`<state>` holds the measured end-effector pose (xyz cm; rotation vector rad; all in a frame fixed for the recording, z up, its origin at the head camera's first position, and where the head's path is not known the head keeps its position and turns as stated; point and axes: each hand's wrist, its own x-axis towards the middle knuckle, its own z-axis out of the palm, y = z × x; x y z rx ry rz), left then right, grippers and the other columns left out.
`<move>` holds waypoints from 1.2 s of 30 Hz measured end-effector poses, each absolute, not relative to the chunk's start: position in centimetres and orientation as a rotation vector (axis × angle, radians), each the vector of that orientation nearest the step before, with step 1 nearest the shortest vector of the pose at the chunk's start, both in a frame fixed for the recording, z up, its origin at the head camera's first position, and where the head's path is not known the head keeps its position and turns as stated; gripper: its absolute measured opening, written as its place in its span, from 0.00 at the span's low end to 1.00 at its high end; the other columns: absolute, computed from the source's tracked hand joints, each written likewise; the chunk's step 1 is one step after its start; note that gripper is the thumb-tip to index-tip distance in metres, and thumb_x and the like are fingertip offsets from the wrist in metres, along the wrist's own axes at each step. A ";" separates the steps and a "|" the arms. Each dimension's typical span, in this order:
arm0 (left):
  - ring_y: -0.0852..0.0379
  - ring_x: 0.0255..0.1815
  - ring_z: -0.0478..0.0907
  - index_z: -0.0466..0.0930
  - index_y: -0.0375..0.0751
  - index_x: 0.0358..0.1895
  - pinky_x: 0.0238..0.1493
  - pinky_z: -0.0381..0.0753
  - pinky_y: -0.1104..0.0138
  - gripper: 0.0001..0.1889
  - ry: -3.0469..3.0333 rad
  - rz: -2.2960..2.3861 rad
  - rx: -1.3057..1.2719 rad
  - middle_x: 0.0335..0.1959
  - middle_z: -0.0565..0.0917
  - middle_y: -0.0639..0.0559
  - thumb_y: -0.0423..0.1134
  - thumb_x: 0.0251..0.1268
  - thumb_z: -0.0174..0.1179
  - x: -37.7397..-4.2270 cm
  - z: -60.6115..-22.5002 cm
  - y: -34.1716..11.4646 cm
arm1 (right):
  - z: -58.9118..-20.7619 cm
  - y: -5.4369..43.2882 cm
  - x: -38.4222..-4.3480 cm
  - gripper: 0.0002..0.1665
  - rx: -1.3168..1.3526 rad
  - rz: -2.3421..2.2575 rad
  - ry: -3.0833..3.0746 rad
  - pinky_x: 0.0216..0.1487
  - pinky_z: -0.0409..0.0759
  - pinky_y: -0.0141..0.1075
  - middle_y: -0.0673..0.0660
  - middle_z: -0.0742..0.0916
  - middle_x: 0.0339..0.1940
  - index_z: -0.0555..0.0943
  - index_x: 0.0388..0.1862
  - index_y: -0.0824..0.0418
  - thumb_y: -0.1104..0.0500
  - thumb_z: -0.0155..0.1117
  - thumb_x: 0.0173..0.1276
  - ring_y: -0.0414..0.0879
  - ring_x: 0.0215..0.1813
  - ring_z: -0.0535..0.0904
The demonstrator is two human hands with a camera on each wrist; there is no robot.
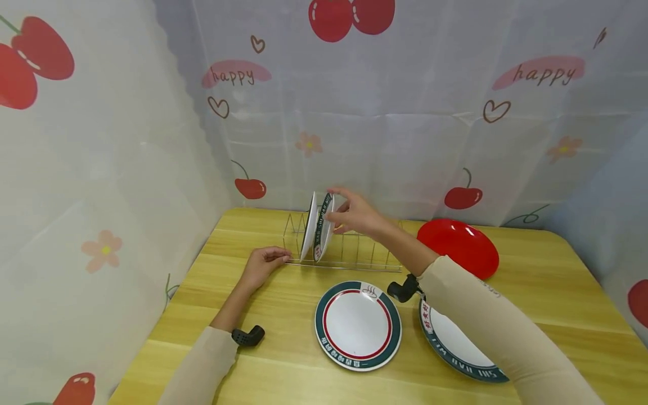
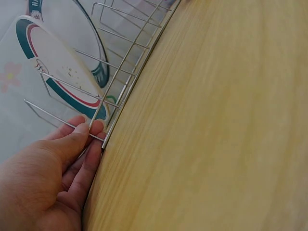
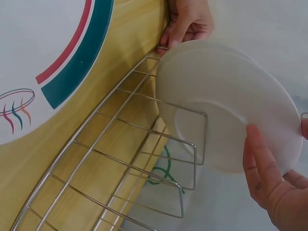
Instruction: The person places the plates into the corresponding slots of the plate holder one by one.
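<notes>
A wire dish rack (image 1: pixel 354 266) stands towards the back of the table. My left hand (image 1: pixel 263 264) pinches its left front corner between thumb and fingers; the left wrist view shows this grip on the wire (image 2: pixel 103 139). Two plates stand on edge in the rack's left part. The left one is a white plate (image 2: pixel 62 62) with a green and red border. To its right is a plate with a green lettered rim (image 1: pixel 320 233), held at its upper right edge by my right hand (image 1: pixel 356 214). In the right wrist view its plain white underside (image 3: pixel 216 86) faces the camera.
A white plate with a green rim and red ring (image 1: pixel 357 325) lies flat in front of the rack. Right of it, a larger green-rimmed plate (image 1: pixel 458 343) is partly hidden under my right sleeve. A red plate (image 1: pixel 455 247) lies at the back right. A patterned curtain (image 1: pixel 385 152) hangs behind.
</notes>
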<state>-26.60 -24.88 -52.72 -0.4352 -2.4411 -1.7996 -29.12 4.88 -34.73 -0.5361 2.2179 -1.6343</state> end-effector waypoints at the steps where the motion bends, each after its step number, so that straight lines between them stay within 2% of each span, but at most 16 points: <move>1: 0.49 0.45 0.88 0.88 0.30 0.47 0.45 0.86 0.70 0.09 -2.438 -1.801 -0.443 0.44 0.89 0.38 0.31 0.69 0.66 -26.6 -52.7 -24.8 | -34.9 4.8 -29.1 0.43 -0.539 -1.618 2.236 0.51 0.85 0.55 0.70 0.81 0.45 0.62 0.80 0.52 0.62 0.69 0.71 0.66 0.46 0.82; 6: 0.43 0.47 0.87 0.87 0.27 0.48 0.46 0.86 0.69 0.10 -2.432 -1.808 -0.470 0.45 0.88 0.35 0.29 0.69 0.64 -26.8 -52.6 -24.5 | -35.9 4.4 -29.0 0.43 -0.566 -1.584 2.306 0.52 0.85 0.55 0.67 0.78 0.41 0.61 0.81 0.54 0.62 0.69 0.71 0.69 0.46 0.82; 10: 0.46 0.46 0.87 0.87 0.29 0.48 0.46 0.86 0.69 0.09 -2.445 -1.823 -0.456 0.45 0.88 0.36 0.30 0.69 0.65 -26.9 -52.5 -24.3 | -36.3 4.5 -29.0 0.43 -0.554 -1.604 2.325 0.53 0.84 0.56 0.69 0.76 0.41 0.62 0.81 0.54 0.62 0.69 0.71 0.72 0.47 0.80; 14: 0.52 0.45 0.87 0.89 0.33 0.47 0.45 0.86 0.69 0.09 -2.453 -1.819 -0.439 0.44 0.89 0.40 0.33 0.69 0.66 -26.9 -52.4 -24.2 | -36.1 4.9 -28.8 0.44 -0.553 -1.597 2.309 0.55 0.83 0.56 0.71 0.77 0.49 0.60 0.82 0.50 0.59 0.69 0.72 0.71 0.52 0.80; 18: 0.55 0.44 0.87 0.89 0.35 0.45 0.45 0.86 0.69 0.07 -2.455 -1.794 -0.433 0.42 0.90 0.42 0.33 0.69 0.66 -26.9 -52.5 -24.3 | -35.5 6.1 -28.2 0.44 -0.613 -1.519 2.362 0.57 0.82 0.56 0.70 0.78 0.62 0.56 0.84 0.46 0.55 0.66 0.75 0.64 0.58 0.81; 24: 0.53 0.44 0.88 0.89 0.34 0.46 0.47 0.86 0.68 0.08 -2.451 -1.821 -0.431 0.43 0.89 0.41 0.32 0.69 0.65 -26.7 -52.6 -24.6 | -33.9 9.6 -25.4 0.42 -0.723 -1.383 2.600 0.58 0.82 0.56 0.66 0.79 0.66 0.57 0.83 0.45 0.52 0.64 0.75 0.62 0.62 0.80; 31: 0.46 0.46 0.88 0.88 0.31 0.47 0.48 0.85 0.70 0.08 -2.432 -1.841 -0.419 0.44 0.89 0.38 0.31 0.69 0.65 -26.5 -52.6 -24.7 | -32.7 14.5 -21.5 0.40 -0.621 -1.417 2.703 0.60 0.81 0.55 0.62 0.80 0.66 0.62 0.81 0.42 0.51 0.65 0.75 0.58 0.63 0.79; 36: 0.43 0.47 0.87 0.88 0.32 0.47 0.47 0.85 0.70 0.09 -2.436 -1.837 -0.427 0.44 0.89 0.37 0.32 0.69 0.65 -26.6 -53.0 -24.8 | -33.0 18.0 -19.1 0.38 -0.514 -1.349 2.830 0.58 0.83 0.55 0.61 0.82 0.65 0.64 0.80 0.43 0.48 0.65 0.74 0.58 0.62 0.80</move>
